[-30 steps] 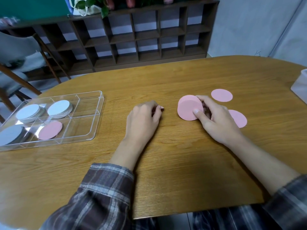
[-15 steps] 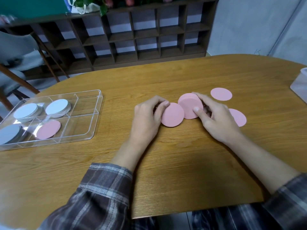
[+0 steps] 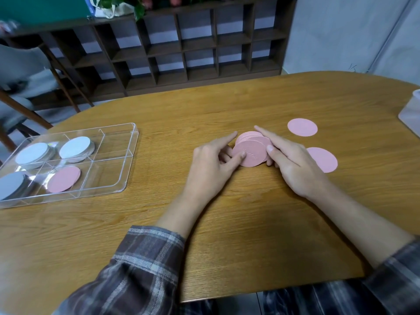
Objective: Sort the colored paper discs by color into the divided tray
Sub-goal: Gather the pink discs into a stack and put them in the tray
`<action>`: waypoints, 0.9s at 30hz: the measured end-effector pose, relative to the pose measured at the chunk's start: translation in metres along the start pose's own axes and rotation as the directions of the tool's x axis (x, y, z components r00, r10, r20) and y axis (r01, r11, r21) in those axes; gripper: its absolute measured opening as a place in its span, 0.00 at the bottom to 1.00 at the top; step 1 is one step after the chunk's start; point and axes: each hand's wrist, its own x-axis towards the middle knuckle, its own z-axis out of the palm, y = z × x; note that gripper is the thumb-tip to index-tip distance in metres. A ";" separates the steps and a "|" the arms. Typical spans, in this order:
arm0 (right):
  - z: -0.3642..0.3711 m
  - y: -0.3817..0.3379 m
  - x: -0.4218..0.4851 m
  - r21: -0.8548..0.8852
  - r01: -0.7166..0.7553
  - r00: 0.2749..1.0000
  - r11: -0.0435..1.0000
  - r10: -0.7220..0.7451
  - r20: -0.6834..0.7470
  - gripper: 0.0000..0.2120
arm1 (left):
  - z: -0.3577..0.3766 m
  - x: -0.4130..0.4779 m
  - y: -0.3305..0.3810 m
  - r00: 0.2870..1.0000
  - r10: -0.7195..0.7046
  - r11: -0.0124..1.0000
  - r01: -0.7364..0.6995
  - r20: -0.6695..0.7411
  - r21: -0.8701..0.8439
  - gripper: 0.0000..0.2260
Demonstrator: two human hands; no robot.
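A stack of pink discs (image 3: pixel 251 149) stands tilted on edge in the middle of the table, held between both hands. My left hand (image 3: pixel 211 164) pinches its left side with thumb and forefinger. My right hand (image 3: pixel 288 162) grips its right side. Two loose pink discs lie flat: one pink disc (image 3: pixel 302 127) at the back right, another pink disc (image 3: pixel 323 159) partly under my right hand. The clear divided tray (image 3: pixel 127 155) at the left holds three stacks of pale grey-white discs (image 3: pixel 76 148) and one pink disc (image 3: pixel 64 179).
A translucent container (image 3: pixel 412 110) stands at the table's right edge. A dark wooden cubby shelf (image 3: pixel 188 48) runs behind the table, and a chair (image 3: pixel 27 87) stands at the far left. The tray's right-hand compartments hold nothing.
My left hand picked up a pink disc from the table and brought it right onto the stack in my right hand. Both hands now hold the stack together.
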 end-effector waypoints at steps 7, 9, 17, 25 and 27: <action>0.002 -0.008 -0.002 -0.078 -0.038 0.993 0.996 0.046 0.108 0.28 | 0.009 -0.001 -0.002 0.999 0.027 0.995 -0.023 -0.045 0.098 0.21; 0.005 -0.011 -0.003 -0.171 -0.029 0.986 0.985 0.056 0.159 0.33 | 0.010 -0.003 -0.001 0.999 0.036 0.984 -0.031 -0.029 0.175 0.22; 0.011 -0.008 -0.002 -0.242 0.077 0.995 0.967 -0.061 0.075 0.25 | 0.009 -0.013 0.014 0.997 0.072 0.887 -0.073 0.018 0.456 0.25; 0.000 -0.006 -0.009 -0.133 0.075 0.997 0.988 -0.076 -0.009 0.13 | 0.001 -0.009 0.003 0.992 0.104 0.961 -0.118 0.068 0.250 0.22; -0.007 -0.005 -0.011 -0.119 0.068 0.997 0.991 -0.070 -0.015 0.13 | 0.000 -0.005 0.002 0.990 0.110 0.972 -0.125 0.085 0.198 0.20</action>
